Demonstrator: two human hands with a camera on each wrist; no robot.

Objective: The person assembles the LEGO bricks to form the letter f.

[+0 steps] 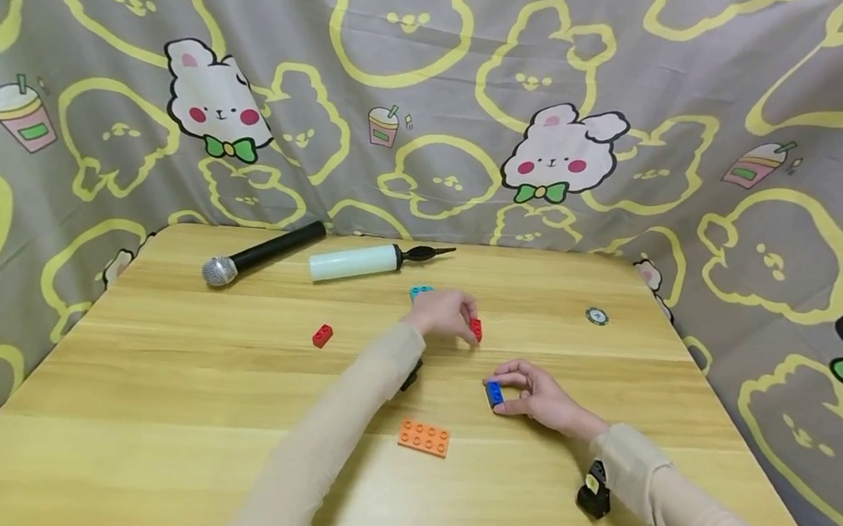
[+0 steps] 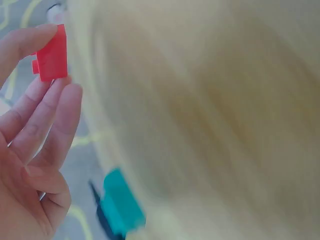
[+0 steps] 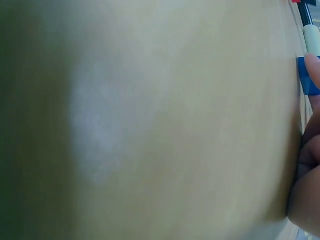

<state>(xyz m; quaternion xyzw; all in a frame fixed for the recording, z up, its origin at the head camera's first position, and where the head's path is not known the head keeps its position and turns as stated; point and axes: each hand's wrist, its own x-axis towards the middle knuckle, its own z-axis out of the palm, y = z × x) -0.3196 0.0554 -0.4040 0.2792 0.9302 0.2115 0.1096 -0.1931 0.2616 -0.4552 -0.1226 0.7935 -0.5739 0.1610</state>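
Note:
A red toy brick [image 1: 477, 330] is pinched between the thumb and fingers of my left hand [image 1: 444, 312], just above or at the table; the left wrist view shows the same brick [image 2: 54, 55] at the fingertips. My right hand [image 1: 541, 397], lower and further right, grips a blue toy brick [image 1: 494, 394] between thumb and fingers; the right wrist view catches only part of this blue brick [image 3: 306, 76] at its edge. Partly hidden behind my left hand lies a teal brick [image 1: 421, 290]. An orange brick [image 1: 424, 438] lies flat, studs up, nearer me. Another red brick [image 1: 322, 335] sits to the left.
Along the back of the wooden table [image 1: 175, 409] lie a black microphone [image 1: 264, 255] and a pale mint hand pump [image 1: 356, 262] with a black nozzle. A round chip [image 1: 597, 316] is at the back right. Patterned cloth [image 1: 434, 114] hangs behind the table.

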